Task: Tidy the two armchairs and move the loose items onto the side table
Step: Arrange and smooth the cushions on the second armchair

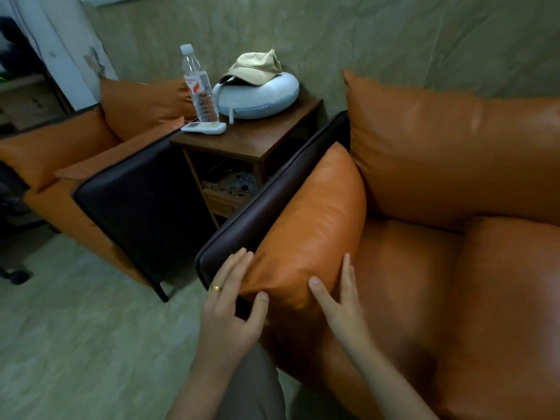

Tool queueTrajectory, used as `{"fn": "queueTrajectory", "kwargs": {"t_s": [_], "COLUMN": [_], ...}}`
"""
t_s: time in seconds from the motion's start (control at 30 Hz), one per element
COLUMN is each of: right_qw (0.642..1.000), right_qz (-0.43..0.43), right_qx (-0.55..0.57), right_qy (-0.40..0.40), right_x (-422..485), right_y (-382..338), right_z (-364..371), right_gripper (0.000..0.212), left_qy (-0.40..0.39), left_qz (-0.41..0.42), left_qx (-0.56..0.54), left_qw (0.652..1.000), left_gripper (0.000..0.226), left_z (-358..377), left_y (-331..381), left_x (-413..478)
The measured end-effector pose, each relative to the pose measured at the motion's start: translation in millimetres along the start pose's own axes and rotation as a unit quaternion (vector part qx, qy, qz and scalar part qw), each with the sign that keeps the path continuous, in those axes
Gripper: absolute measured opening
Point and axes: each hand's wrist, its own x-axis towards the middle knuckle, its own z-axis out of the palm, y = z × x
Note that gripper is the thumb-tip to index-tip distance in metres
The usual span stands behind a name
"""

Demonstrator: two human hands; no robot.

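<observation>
The right armchair (409, 298) is orange leather with a dark outer shell. Its left arm cushion (312, 225) lies between my two hands. My left hand (230, 304) touches the cushion's near left end with straight fingers and the thumb against its front. My right hand (336, 298) presses flat on the cushion's right side. The wooden side table (257, 137) between the chairs holds a water bottle (200, 86), a white remote (203, 127), a pale blue neck pillow (257, 97) and a beige cap (254, 66) on top of it. The left armchair (91, 153) stands beyond.
A patterned item sits on the table's lower shelf (230, 183). A chair castor (16, 275) shows at the far left on the pale floor (75, 344). The wall (333, 34) runs behind the chairs. My leg (251, 386) is at the bottom.
</observation>
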Motion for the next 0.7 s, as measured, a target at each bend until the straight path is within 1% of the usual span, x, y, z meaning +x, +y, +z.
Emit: {"fn": "queueTrajectory", "kwargs": {"t_s": [0.03, 0.1, 0.17, 0.23, 0.33, 0.43, 0.53, 0.6, 0.67, 0.7], "right_qw": [1.0, 0.999, 0.999, 0.999, 0.999, 0.999, 0.998, 0.996, 0.991, 0.989], "right_qz": [-0.001, 0.0, 0.0, -0.002, -0.006, 0.001, 0.016, 0.028, 0.025, 0.014], "right_qx": [-0.007, -0.013, -0.014, -0.015, -0.015, -0.031, -0.046, -0.061, -0.098, -0.119], "right_qy": [-0.009, -0.031, -0.044, -0.046, -0.035, -0.034, -0.043, -0.059, -0.082, -0.087], "right_x": [0, 2, 3, 3, 4, 10, 18, 19, 12, 6], "right_y": [2, 2, 2, 2, 2, -2, -12, -17, -17, -16], "right_z": [-2, -6, -8, -8, -5, 0, 4, -3, -20, -32], "right_gripper": [0.099, 0.099, 0.1, 0.098, 0.097, 0.098, 0.102, 0.1, 0.093, 0.088], "left_qy": [0.008, 0.002, -0.037, -0.071, -0.089, -0.111, -0.139, -0.17, -0.218, -0.242], "left_qz": [0.012, -0.009, -0.045, -0.07, -0.09, -0.077, -0.062, -0.063, -0.092, -0.105], "left_qx": [0.008, 0.017, 0.03, 0.017, 0.003, 0.007, 0.044, 0.075, 0.123, 0.17], "left_qw": [1.0, 1.0, 0.998, 0.995, 0.992, 0.991, 0.987, 0.981, 0.964, 0.95], "left_gripper": [0.06, 0.062, 0.066, 0.067, 0.059, 0.055, 0.056, 0.057, 0.057, 0.056], "left_z": [2, 5, 11, 18, 26, 31, 27, 22, 18, 18], "left_y": [5, 12, 17, 16, 6, -6, -10, -5, 5, 11], "left_x": [-1, 2, 8, 16, 26, 35, 52, 64, 70, 68]}}
